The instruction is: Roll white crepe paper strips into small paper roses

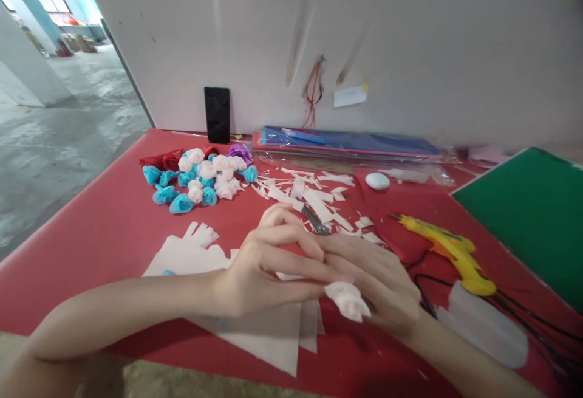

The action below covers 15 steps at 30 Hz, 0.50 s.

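Observation:
A small white paper rose (pixel 348 302) is held in front of me, just above the red table. The fingertips of my left hand (pixel 266 258) close together at its left edge. From the other side my right hand (pixel 380 276) pinches it, its fingers partly covered by the left ones. Under my left hand lie sheets of white paper (pixel 273 337) with cut strips at their far end. Beyond my fingers, a metal tool like scissors or tweezers (pixel 314 219) rests among white paper scraps (pixel 319 200).
White, blue, red and purple paper roses (pixel 195 176) cluster at the left back. A yellow glue gun (pixel 449 252) with black cords lies at right, beside a green board (pixel 528 216). A phone (pixel 217 114) leans on the wall near plastic-wrapped blue sheets (pixel 364 141).

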{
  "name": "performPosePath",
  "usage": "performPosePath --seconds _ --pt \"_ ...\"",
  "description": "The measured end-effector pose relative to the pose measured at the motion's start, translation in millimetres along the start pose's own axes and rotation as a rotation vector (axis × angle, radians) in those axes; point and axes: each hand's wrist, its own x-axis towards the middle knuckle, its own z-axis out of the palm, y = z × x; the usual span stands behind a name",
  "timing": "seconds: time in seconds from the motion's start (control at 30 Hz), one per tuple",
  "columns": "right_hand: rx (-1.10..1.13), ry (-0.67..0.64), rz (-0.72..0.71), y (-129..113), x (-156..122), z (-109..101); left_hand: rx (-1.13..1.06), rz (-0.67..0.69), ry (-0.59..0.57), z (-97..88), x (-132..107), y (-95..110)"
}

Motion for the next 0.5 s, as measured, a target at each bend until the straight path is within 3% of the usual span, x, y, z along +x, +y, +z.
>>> performPosePath --seconds 0.23,0.5 --pt "0.116 -0.001 -0.001 1.7 -2.3 0.1 -0.058 -0.022 -0.03 -1.5 1.9 6.0" --pt "0.295 -0.083 0.15 -3.0 1.2 3.3 -0.351 -0.249 -0.05 1.2 1.7 8.7"
